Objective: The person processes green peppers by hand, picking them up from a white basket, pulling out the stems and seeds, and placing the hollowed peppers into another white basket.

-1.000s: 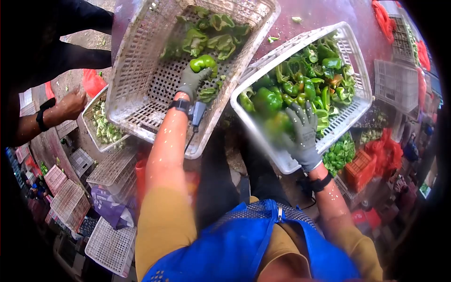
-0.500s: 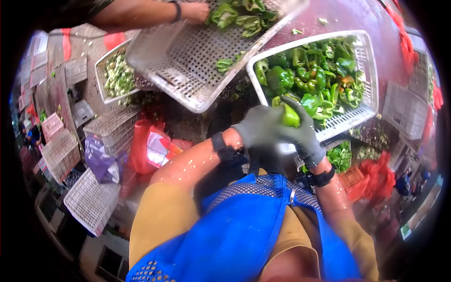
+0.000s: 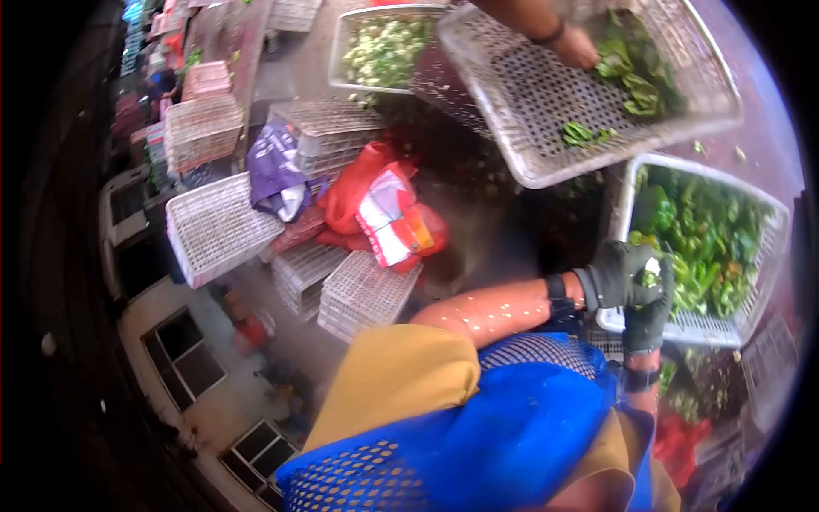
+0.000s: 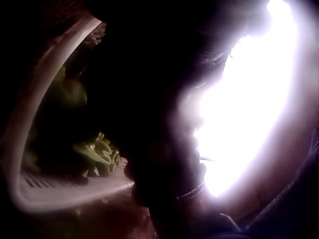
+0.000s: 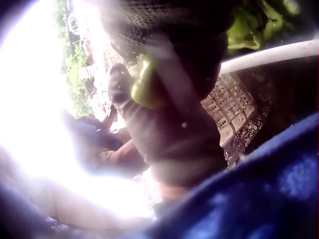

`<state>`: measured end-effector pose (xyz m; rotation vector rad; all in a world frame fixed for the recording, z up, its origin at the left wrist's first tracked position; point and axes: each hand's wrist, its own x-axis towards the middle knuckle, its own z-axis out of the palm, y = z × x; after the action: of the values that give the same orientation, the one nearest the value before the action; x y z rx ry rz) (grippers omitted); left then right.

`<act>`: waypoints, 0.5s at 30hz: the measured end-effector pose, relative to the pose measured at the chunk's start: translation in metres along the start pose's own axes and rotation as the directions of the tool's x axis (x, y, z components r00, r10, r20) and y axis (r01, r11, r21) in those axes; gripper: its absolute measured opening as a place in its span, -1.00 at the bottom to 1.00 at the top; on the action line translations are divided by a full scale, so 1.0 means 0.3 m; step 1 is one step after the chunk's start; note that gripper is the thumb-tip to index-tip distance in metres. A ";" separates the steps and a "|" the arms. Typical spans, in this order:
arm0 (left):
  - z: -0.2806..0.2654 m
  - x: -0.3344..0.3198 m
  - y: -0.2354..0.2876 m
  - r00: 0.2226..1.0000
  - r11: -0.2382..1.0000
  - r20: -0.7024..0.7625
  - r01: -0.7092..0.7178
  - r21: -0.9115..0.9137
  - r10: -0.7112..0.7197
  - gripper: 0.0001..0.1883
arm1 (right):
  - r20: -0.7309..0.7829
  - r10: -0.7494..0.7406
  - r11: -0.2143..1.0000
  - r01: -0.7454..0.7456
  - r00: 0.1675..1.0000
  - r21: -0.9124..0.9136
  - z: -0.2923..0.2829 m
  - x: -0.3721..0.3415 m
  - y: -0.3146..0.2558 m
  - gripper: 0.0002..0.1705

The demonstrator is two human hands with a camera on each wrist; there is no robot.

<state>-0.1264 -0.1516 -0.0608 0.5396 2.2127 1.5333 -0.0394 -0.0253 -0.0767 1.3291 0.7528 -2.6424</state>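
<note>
Two grey-gloved hands meet at the near left corner of a white plastic crate (image 3: pixel 751 337) full of green bell peppers (image 3: pixel 725 243). The left hand (image 3: pixel 610 277) curls against a green bell pepper (image 3: pixel 650 273), whose pale part shows between the hands. Below it, the right hand (image 3: pixel 650 320) holds the same pepper, its fingers wrapped round the side. In the right wrist view the pepper (image 5: pixel 149 87) pokes out green between dark gloves. Most of the pepper is hidden by the fingers. The left wrist view is mostly dark, with the crate rim (image 4: pixel 65 201) showing.
Another person's hand (image 3: pixel 580 49) reaches into a second crate (image 3: pixel 533 102) holding cut green pieces (image 3: pixel 631 72). Behind stands a crate of pale cores (image 3: pixel 388 51). Stacked crates (image 3: pixel 367 294) and red bags (image 3: pixel 354 192) lie to the left.
The left hand has come from the second crate, pepper in hand, to join the right hand. The other person's arm has entered that crate. The head view has swung left.
</note>
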 end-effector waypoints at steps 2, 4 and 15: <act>0.054 -0.006 -0.079 0.934 0.866 0.036 0.343 -0.365 -0.355 -0.58 | -0.108 -0.158 0.977 0.140 0.981 -0.164 0.044 0.012 0.046 -0.72; 0.000 -0.001 -0.092 0.946 0.811 0.063 0.307 -0.499 -0.319 -0.55 | 0.027 -0.298 0.823 0.271 0.954 -0.499 0.003 0.016 0.031 -0.72; -0.409 0.101 -0.096 0.922 0.917 0.199 -0.366 0.160 0.333 -0.62 | 0.328 -0.583 -0.407 0.082 0.743 -0.910 -0.334 0.033 -0.385 -0.39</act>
<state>-0.2187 -0.2423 -0.0512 1.1398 2.2316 1.3742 -0.0059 0.1237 -0.0897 0.7720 2.8881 -0.6199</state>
